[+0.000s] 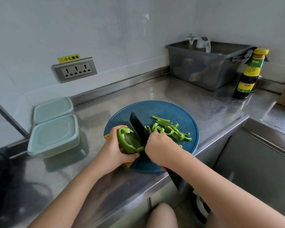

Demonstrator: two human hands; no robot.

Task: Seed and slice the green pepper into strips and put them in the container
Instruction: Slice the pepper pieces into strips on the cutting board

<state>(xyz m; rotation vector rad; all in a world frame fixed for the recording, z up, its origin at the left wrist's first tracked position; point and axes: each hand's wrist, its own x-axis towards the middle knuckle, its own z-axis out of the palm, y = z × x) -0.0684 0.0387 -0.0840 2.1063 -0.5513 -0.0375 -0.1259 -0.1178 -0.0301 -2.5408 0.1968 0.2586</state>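
Left grip [118, 148]: fingers and thumb curled round the green pepper [129, 141], pinning it down with its hollow side facing up.
Right grip [156, 145]: closed tight on the handle of the knife [138, 127]; the handle itself is hidden inside the fist.
Knife: the dark blade runs away from the right grip and sits between the two grips, against the pepper's cut edge.
Green pepper: an open shell, just left of the right grip, on the near-left part of the cutting board [171, 111].
Strips [169, 129]: a loose green pile just beyond and right of the right grip, lying on the board.
Cutting board: round and blue, under both grips, at the front edge of the steel counter [204, 104].
Container [54, 135]: pale green with its lid on, well left of the left grip; a second container [53, 109] sits just behind it.
Far right of the grips: a grey tub [207, 66] by the wall, with a dark sauce bottle [249, 74] beside it.
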